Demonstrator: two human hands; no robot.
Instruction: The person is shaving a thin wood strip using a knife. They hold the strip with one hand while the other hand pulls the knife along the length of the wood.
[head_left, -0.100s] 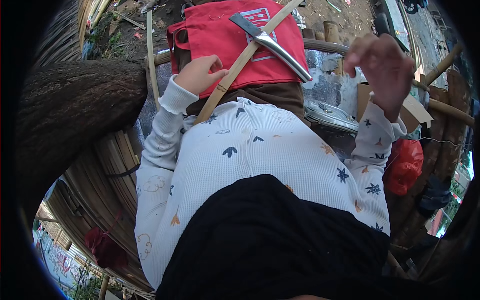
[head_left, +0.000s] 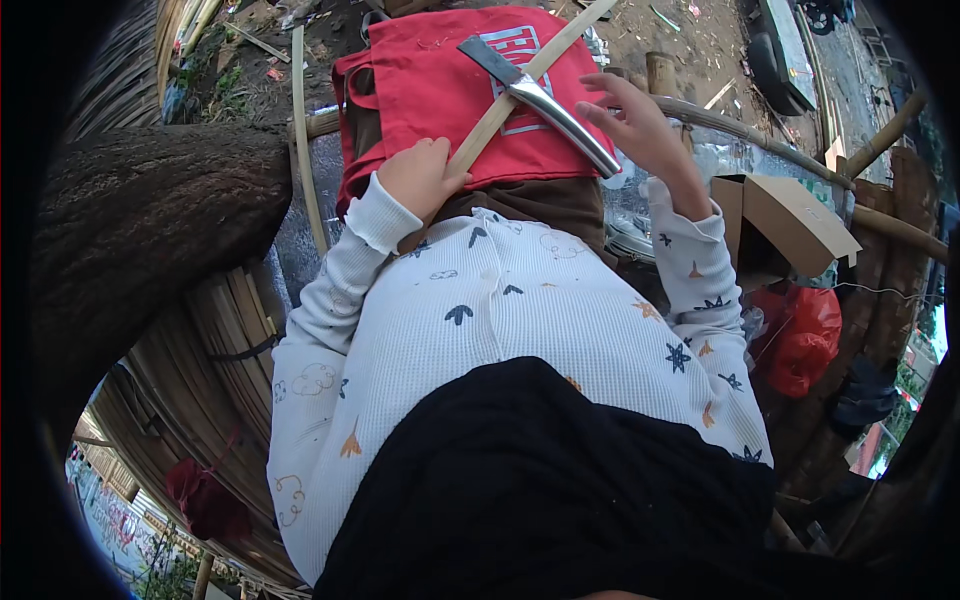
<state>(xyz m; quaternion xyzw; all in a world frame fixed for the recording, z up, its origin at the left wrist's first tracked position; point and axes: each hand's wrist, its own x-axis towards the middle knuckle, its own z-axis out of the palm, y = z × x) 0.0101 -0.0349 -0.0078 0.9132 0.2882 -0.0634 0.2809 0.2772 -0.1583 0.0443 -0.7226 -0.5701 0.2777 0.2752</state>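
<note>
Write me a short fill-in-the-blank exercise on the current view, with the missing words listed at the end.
1. The ____ hand holds the bamboo strip.
2. The cloth beneath the silver-handled tool is coloured ____.
3. With its fingers apart near the tool, the right hand holds ____.
4. The open cardboard box is on the person's ____ side.

Missing words: left; red; nothing; right.
</note>
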